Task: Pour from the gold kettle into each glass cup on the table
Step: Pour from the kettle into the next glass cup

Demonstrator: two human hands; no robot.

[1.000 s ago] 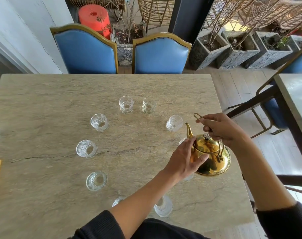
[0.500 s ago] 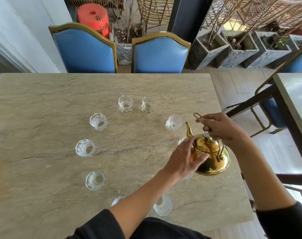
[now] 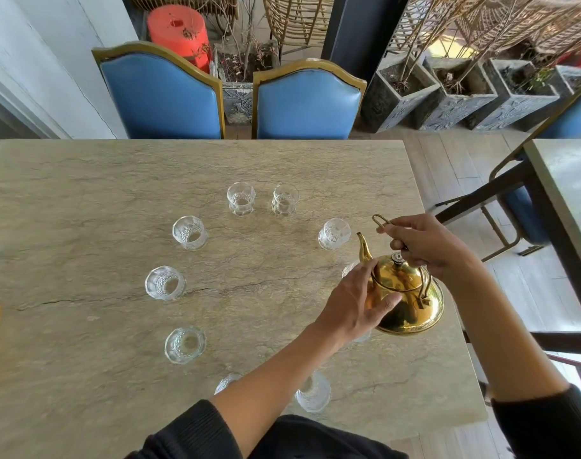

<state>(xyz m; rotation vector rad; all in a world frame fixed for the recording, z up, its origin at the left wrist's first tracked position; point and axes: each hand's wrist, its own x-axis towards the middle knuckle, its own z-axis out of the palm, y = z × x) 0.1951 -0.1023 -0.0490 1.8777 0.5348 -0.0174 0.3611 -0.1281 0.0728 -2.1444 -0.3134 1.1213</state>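
1. No real change over the last second: kettle [image 3: 406, 298] still held above the tabletop [image 3: 83, 200], upright, spout not tipped.
2. Right hand [image 3: 425, 245] fingers clenched on the kettle handle.
3. Left hand [image 3: 355, 301] fingers straight, steadying the kettle's side.
4. Cup [image 3: 334, 233] just beyond the spout looks next; pour not started.

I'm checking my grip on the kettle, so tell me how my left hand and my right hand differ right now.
The right hand is curled round the thin wire handle above the gold kettle; the left hand lies against the kettle's body below the spout. The right hand sits above the lid, carrying from the top; the left hand sits lower, on the side nearer the glass cups, steadying it. Both touch the kettle, and both arms wear dark sleeves.
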